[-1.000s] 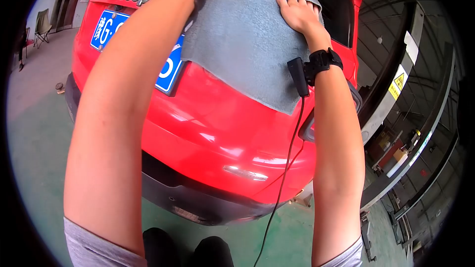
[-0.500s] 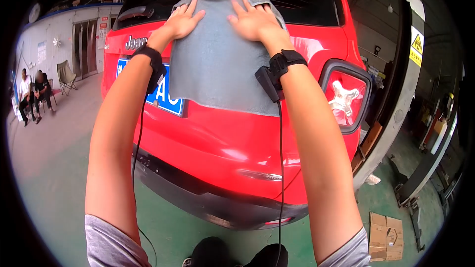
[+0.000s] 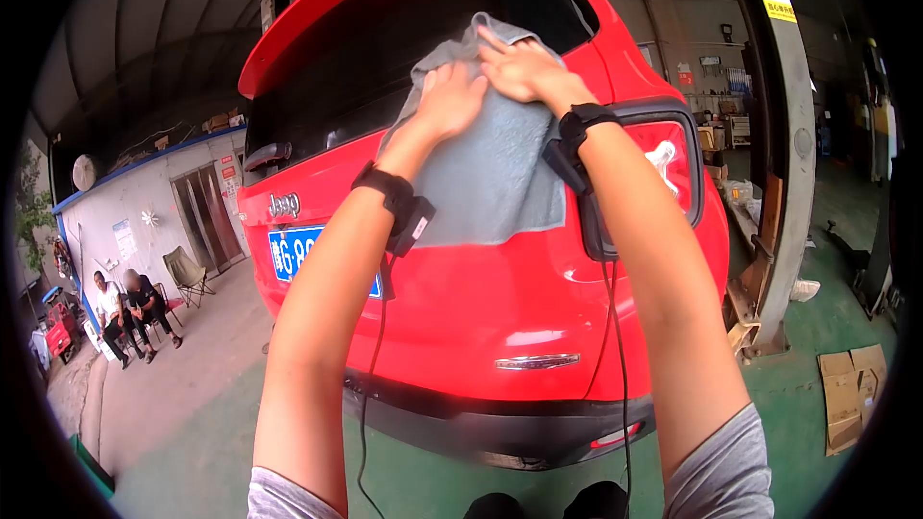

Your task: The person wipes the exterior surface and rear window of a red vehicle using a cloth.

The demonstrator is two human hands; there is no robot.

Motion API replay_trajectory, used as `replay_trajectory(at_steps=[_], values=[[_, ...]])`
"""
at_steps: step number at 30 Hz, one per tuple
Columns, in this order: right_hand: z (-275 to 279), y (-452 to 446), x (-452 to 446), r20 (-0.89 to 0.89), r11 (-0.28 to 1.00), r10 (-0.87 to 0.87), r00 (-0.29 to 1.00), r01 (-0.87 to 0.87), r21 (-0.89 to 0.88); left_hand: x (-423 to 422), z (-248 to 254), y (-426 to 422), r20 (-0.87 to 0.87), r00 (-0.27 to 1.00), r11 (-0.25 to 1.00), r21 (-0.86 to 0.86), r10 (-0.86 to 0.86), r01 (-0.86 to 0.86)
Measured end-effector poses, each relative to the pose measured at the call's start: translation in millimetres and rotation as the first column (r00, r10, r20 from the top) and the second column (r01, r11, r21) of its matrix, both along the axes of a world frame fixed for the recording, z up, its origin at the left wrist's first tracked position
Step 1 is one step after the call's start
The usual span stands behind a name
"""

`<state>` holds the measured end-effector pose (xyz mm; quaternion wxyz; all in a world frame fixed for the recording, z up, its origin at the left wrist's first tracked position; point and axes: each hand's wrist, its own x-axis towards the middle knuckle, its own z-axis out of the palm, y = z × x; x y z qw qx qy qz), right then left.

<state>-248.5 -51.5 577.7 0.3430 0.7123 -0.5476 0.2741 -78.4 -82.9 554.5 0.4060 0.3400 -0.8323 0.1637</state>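
A grey-blue towel [image 3: 471, 187] hangs draped over the red car's tailgate [image 3: 452, 298], its upper part bunched on the dark rear window [image 3: 385, 67]. My left hand [image 3: 452, 101] lies on the towel's upper left with its fingers stretched out. Beside it, a little higher and to the right, my right hand [image 3: 524, 69] presses on the towel, fingers extended and thumb side apart. Some right fingertips are hidden by a fold of cloth. Each wrist wears a black strap with a small box and a cable.
The tail light [image 3: 663, 163] sits right of the towel, the licence plate [image 3: 298, 255] to its left. A grey lift post [image 3: 784, 163] stands close on the right. Flattened cardboard [image 3: 848, 399] lies on the floor. Two people [image 3: 135, 312] sit by the far wall.
The view has turned and shifted. Both hands have moved rightward across the car with the towel, which is now more wrinkled at the top and nearer the tail light.
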Motion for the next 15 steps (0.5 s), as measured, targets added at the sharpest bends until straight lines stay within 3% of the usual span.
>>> replay_trajectory(at_steps=[3, 5, 7, 9, 12, 15], values=[[14, -3, -67, 0.101, 0.992, -0.119, 0.988, 0.115, 0.045, -59, -4, 2, 0.121, 0.993, 0.972, -0.231, -0.014, 0.042], [21, -57, -131, -0.006, 0.982, -0.153, 0.988, 0.152, -0.108, -90, -8, 9, 0.107, 0.994, 0.959, -0.282, 0.032, -0.001], [13, -35, -135, 0.063, 0.982, -0.177, 0.982, 0.181, -0.059, -102, -17, 16, 0.082, 0.994, 0.938, -0.343, 0.072, -0.040], [-4, -11, -132, 0.119, 0.981, -0.133, 0.984, 0.148, -0.129, -111, -26, 21, 0.055, 0.993, 0.903, -0.425, 0.102, -0.069], [-35, 3, -136, 0.176, 0.933, 0.059, 0.983, 0.008, -0.360, -118, -44, 16, -0.023, 0.996, 0.808, -0.584, 0.087, -0.084], [-34, 3, -145, 0.101, 0.955, -0.045, 0.994, 0.072, -0.287, -126, -58, 19, -0.083, 0.994, 0.760, -0.641, 0.072, -0.108]])
